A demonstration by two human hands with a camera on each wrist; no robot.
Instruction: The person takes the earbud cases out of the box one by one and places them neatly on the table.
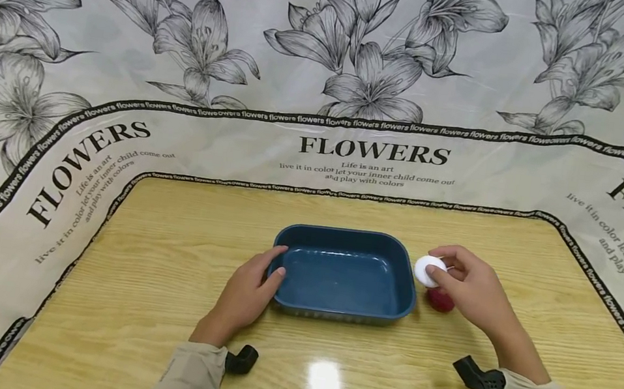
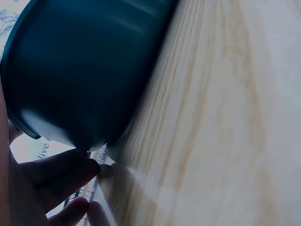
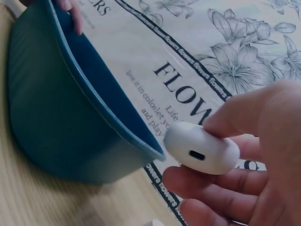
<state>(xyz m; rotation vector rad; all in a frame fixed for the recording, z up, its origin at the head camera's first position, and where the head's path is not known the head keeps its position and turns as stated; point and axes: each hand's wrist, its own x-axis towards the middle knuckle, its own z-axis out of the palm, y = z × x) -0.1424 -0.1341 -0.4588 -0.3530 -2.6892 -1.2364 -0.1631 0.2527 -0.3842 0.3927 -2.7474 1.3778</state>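
A deep blue rectangular dish [image 1: 332, 309] with rounded corners stands on the table. My left hand [image 1: 247, 291] holds its left end, with the thumb and a finger over the rim; in the left wrist view other fingers lie against the outer wall. Beyond the dish's right end, my right hand [image 1: 468, 287] pinches a white, rounded earbud case [image 3: 203, 148] between thumb and fingers. A small dark port slot shows on the case in the right wrist view. Below that hand a dark red round object [image 1: 440, 301] sits on the table, partly hidden by the case and fingers.
The wood-grain table [image 1: 176, 236] meets a white sheet [image 1: 224, 143] with printed flowers and lettering at the back and sides. Black wrist mounts [image 1: 479, 376] jut from both sleeves. A bright light reflection lies on the tabletop in front.
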